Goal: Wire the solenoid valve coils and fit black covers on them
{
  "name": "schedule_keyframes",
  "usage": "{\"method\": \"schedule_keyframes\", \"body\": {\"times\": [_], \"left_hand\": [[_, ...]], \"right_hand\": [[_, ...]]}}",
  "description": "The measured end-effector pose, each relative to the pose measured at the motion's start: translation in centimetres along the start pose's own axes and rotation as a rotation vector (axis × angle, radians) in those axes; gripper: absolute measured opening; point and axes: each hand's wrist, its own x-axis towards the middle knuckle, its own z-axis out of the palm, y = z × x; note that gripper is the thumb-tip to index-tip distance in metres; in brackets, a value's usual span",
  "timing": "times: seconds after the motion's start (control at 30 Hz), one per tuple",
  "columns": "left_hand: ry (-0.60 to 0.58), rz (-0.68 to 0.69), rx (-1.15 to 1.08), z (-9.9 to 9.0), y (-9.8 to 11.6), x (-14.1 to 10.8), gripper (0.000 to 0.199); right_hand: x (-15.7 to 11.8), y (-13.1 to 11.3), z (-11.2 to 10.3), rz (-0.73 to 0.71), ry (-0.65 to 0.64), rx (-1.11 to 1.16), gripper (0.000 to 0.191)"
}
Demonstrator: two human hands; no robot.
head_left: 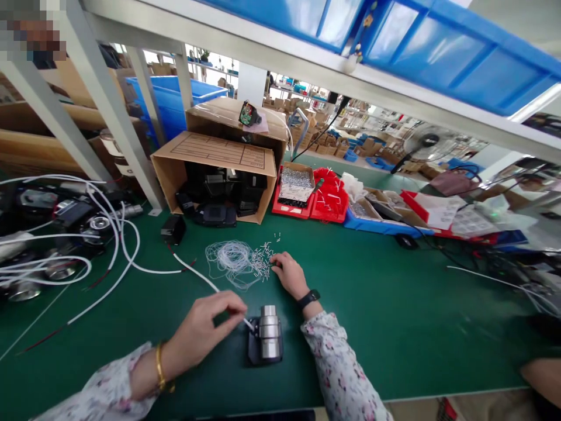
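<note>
My left hand [204, 324] pinches a white round cable [198, 273], seemingly already joined to the silver cylindrical metal unit [270, 331] at its right; my right hand [288, 273], grip unclear, is at loose, tiny silver-white pins [262, 261], seemingly unused

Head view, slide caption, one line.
Left hand pinching a white cable; right hand at a pile of small pieces.

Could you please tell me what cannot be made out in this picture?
In the head view:
Whether the right hand holds one of the small pieces: too small to tell.
Middle of the white cable: hidden by the left hand.
Centre of the black base: covered by the metal cylinder.
Bare limb at lower right: cut off by the edge.
</note>
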Motion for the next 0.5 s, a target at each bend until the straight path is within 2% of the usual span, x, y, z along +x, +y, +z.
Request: {"method": "schedule_keyframes", "body": {"times": [0.1, 0.2, 0.37, 0.5], "left_hand": [[-0.026, 0.094, -0.041, 1.4, -1.5, -4.0, 0.009], [-0.041, 0.159, 0.031, 3.1, -2.6, -6.0, 0.009], [-0.074, 0.174, 0.099, 5.3, -3.1, -6.5, 0.011], [-0.061, 0.168, 0.090, 6.1, -3.5, -6.5, 0.011]], "right_hand": [[0.5, -0.3, 0.2, -0.002, -0.003, 0.011, 0.011], [0.9, -0.5, 0.6, 0.011, 0.000, 0.052, 0.013], [0.1, 0.0, 0.7, 0.050, 0.060, 0.207, 0.010], [-3.1, 1.3, 0.3, 0.135, 0.136, 0.422, 0.012]]}}
